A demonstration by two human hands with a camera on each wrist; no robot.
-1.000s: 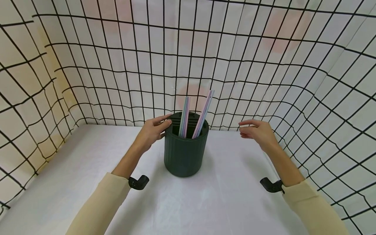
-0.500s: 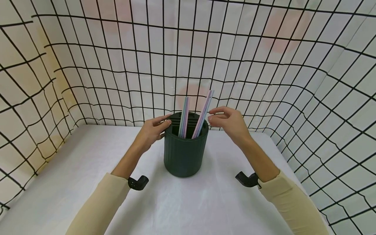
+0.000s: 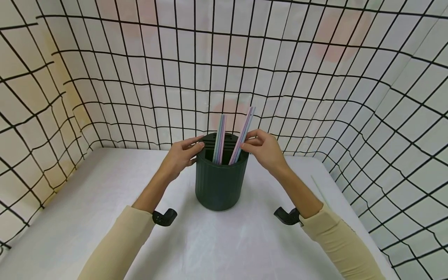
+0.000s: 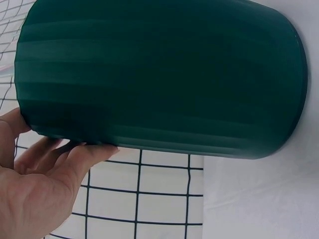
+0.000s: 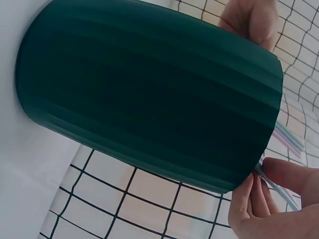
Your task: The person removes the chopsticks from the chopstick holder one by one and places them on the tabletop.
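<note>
A leaning bunch of slim pastel straws [image 3: 245,128] stands in a dark green, ribbed, cylindrical container [image 3: 220,188]. The right hand [image 3: 265,151] pinches it near the rim between thumb and fingers. A second, straighter bunch [image 3: 219,140] stands beside it. The left hand [image 3: 179,158] grips the rim's opposite side. The container rests upright on a white table [image 3: 224,249].

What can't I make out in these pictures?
Head view: lower ends of the straws, hidden by the pot.
Head view: number of straws, too small and bunched.
Head view: how far the pale strip runs, behind the right sleeve.
Left wrist view: part of the pot, cut off by the top edge.
</note>
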